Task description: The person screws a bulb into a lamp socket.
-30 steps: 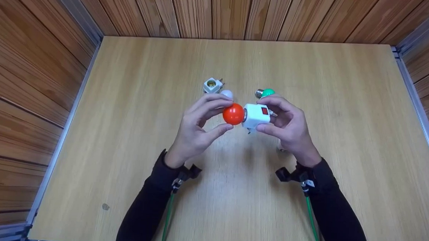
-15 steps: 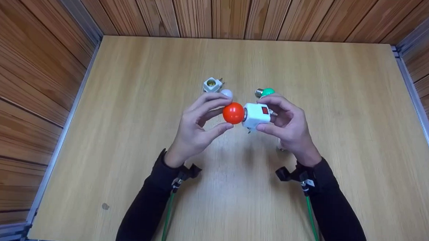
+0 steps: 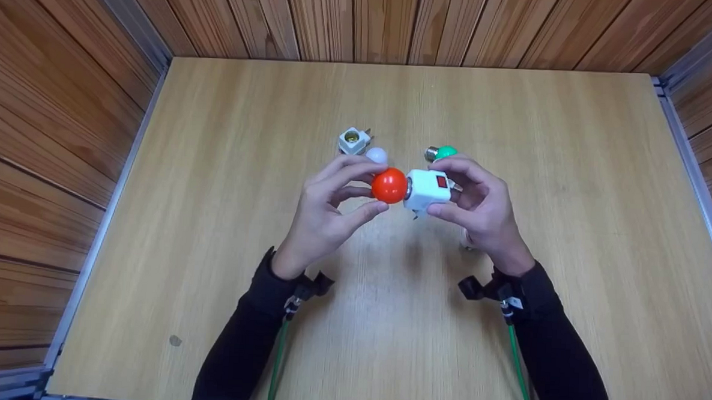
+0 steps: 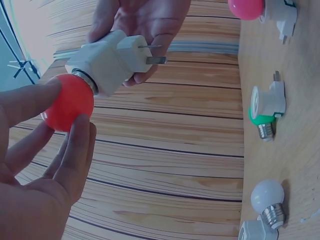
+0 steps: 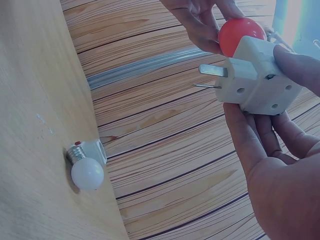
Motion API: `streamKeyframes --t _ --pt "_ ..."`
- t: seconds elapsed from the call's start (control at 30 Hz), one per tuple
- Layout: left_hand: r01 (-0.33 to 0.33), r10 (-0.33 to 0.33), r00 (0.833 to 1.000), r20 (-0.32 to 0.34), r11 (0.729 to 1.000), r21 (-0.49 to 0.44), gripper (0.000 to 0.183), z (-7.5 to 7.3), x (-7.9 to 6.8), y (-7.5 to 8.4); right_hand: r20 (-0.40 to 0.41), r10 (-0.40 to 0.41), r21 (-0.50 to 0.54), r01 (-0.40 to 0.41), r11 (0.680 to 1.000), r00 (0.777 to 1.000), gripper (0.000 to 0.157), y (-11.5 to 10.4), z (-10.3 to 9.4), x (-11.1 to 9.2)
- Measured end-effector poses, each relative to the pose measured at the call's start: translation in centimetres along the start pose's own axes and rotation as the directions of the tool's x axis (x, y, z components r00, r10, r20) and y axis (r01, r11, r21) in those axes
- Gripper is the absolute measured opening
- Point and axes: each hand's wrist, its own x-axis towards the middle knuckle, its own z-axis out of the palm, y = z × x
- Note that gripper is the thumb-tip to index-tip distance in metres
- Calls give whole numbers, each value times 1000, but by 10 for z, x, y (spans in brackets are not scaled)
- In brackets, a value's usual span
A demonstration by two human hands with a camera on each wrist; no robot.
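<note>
My left hand [image 3: 325, 217] pinches a red light bulb [image 3: 389, 185] between thumb and fingertips. The bulb's screw base sits in the mouth of a white plug-in lamp socket [image 3: 427, 190], with a ring of metal thread [image 4: 86, 80] showing between them. Thumb and fingers of my right hand [image 3: 482, 202] grip that socket, which has a red switch [image 3: 441, 181] on one face. Two flat metal prongs [image 5: 213, 70] stick out of its plug side in the right wrist view. Both pieces are held up above the table, the bulb to the left.
Behind the hands lie a white bulb [image 3: 376, 155], another white socket [image 3: 354, 141] and a green bulb [image 3: 446, 153] on the wooden table [image 3: 243, 159]. In the left wrist view a socket [image 4: 269, 102] overlaps the green bulb, and a pink bulb [image 4: 246, 7] sits in one farther off.
The red bulb and the socket have shifted very slightly away from the body in the head view. Both hands keep nearly the same hold, and the left fingers have moved slightly on the bulb.
</note>
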Motion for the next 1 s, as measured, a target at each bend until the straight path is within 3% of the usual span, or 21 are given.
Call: streamKeyframes --t 0.47,1.0 --pt "65 -68 996 -59 997 -41 42 6 -1 3 -2 -3 3 3 1000 1000 53 0 1 0" --pt "34 -35 999 -41 999 -28 42 5 -1 3 8 -3 -2 4 1000 1000 54 0 1 0"
